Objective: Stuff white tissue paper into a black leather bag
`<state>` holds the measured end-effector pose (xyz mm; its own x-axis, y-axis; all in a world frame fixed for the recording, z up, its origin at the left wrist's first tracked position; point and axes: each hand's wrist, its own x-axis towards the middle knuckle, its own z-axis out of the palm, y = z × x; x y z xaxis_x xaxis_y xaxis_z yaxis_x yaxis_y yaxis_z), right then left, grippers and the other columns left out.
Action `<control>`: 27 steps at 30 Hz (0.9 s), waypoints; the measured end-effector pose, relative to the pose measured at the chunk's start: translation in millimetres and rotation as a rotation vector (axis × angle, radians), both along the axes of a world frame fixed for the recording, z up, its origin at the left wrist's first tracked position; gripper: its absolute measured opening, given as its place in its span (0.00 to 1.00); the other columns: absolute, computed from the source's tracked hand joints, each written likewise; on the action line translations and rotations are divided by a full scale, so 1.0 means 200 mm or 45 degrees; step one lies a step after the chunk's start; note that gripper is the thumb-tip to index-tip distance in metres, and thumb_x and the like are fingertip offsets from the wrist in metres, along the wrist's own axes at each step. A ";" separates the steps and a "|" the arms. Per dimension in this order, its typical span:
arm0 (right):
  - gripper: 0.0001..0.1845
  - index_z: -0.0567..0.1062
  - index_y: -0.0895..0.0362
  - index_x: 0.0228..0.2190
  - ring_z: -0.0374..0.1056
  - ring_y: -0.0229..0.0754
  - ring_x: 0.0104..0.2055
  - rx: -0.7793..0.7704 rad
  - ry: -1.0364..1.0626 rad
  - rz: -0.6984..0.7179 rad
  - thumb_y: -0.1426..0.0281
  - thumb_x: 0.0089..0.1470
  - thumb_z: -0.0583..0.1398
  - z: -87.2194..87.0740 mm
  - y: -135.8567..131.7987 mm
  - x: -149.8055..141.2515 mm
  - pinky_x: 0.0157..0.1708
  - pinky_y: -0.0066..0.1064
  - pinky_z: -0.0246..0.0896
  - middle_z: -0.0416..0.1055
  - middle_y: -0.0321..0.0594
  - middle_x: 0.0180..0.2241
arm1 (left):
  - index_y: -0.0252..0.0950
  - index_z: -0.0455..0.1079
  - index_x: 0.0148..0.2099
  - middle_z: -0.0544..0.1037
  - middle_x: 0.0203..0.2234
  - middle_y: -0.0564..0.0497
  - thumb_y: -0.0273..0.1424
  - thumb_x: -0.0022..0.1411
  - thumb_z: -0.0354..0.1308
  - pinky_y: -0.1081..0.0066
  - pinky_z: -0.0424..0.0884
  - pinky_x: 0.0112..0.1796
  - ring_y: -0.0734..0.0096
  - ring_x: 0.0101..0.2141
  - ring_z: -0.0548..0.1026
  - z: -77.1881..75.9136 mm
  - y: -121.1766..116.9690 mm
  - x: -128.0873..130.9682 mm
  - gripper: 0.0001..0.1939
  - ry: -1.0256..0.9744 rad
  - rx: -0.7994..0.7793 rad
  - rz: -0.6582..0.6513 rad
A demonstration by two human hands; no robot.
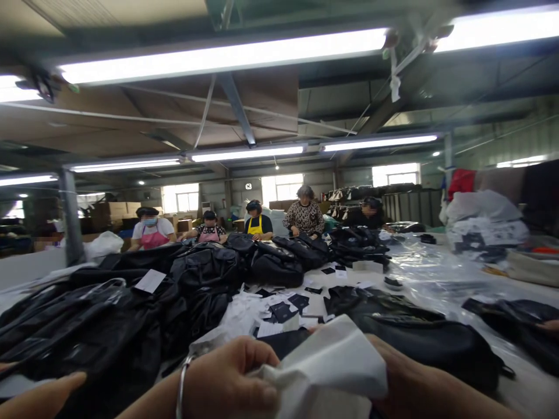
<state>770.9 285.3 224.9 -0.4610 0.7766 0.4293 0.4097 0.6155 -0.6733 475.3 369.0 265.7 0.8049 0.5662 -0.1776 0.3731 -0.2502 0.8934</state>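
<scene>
My left hand [231, 378], with a metal bangle on the wrist, is closed in a pinch on the left edge of a white sheet of soft paper [332, 364] at the bottom centre. My right hand [419, 387] lies against the sheet's right side. Its fingers are tucked behind the paper, and it seems to grip the sheet too. Just beyond the sheet lies a black bag [419, 334] on the table. Small black and white tags [283, 311] are scattered behind it.
Piles of black bags [131, 308] cover the long table to the left and centre. Clear plastic sheeting [441, 273] lies to the right. Several people [304, 216] work at the far end. Another person's hand [551, 327] shows at the right edge. A skin-toned shape [41, 398] sits bottom left.
</scene>
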 end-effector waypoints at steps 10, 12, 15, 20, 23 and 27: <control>0.41 0.70 0.59 0.55 0.70 0.56 0.50 -0.663 0.524 0.346 0.54 0.43 0.69 0.18 0.16 0.11 0.52 0.43 0.63 0.75 0.47 0.44 | 0.40 0.69 0.41 0.76 0.35 0.53 0.24 0.52 0.58 0.73 0.65 0.32 0.70 0.31 0.72 0.14 0.09 0.10 0.13 -0.011 1.503 0.261; 0.41 0.70 0.57 0.54 0.70 0.54 0.49 -0.646 0.465 0.289 0.60 0.39 0.73 0.23 0.19 0.03 0.49 0.40 0.65 0.75 0.44 0.43 | 0.41 0.69 0.41 0.77 0.36 0.52 0.25 0.53 0.58 0.72 0.65 0.32 0.69 0.31 0.74 0.12 0.08 0.17 0.12 -0.039 1.597 0.268; 0.31 0.75 0.56 0.46 0.71 0.47 0.41 -0.539 0.366 0.186 0.67 0.38 0.73 0.27 0.24 -0.15 0.40 0.33 0.66 0.76 0.38 0.38 | 0.41 0.70 0.44 0.78 0.39 0.50 0.24 0.55 0.58 0.71 0.68 0.34 0.67 0.34 0.76 0.13 0.05 0.27 0.14 -0.127 1.568 0.234; 0.20 0.76 0.59 0.36 0.68 0.41 0.32 -0.433 0.587 -0.035 0.60 0.44 0.70 0.20 0.33 -0.19 0.35 0.32 0.63 0.73 0.37 0.30 | 0.40 0.60 0.64 0.78 0.43 0.49 0.35 0.52 0.67 0.72 0.69 0.36 0.66 0.37 0.75 0.19 0.11 0.16 0.38 -0.132 1.176 0.100; 0.22 0.76 0.60 0.37 0.68 0.43 0.32 -0.407 0.536 -0.257 0.58 0.45 0.70 0.15 0.36 -0.05 0.35 0.34 0.63 0.72 0.38 0.29 | 0.39 0.70 0.57 0.76 0.31 0.57 0.40 0.44 0.73 0.76 0.63 0.28 0.72 0.29 0.71 0.17 0.22 -0.03 0.38 0.135 0.823 -0.002; 0.16 0.76 0.58 0.33 0.65 0.42 0.32 -0.171 0.199 -0.374 0.57 0.50 0.66 0.11 0.38 0.08 0.34 0.33 0.61 0.70 0.36 0.28 | 0.35 0.74 0.27 0.67 0.19 0.60 0.34 0.41 0.72 0.76 0.54 0.23 0.76 0.23 0.64 0.11 0.34 -0.25 0.12 0.474 0.922 0.089</control>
<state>786.4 361.7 247.7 -0.1462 0.9205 0.3623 0.4415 0.3885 -0.8088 425.0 437.5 287.0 0.7239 0.6899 0.0027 0.6498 -0.6832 0.3331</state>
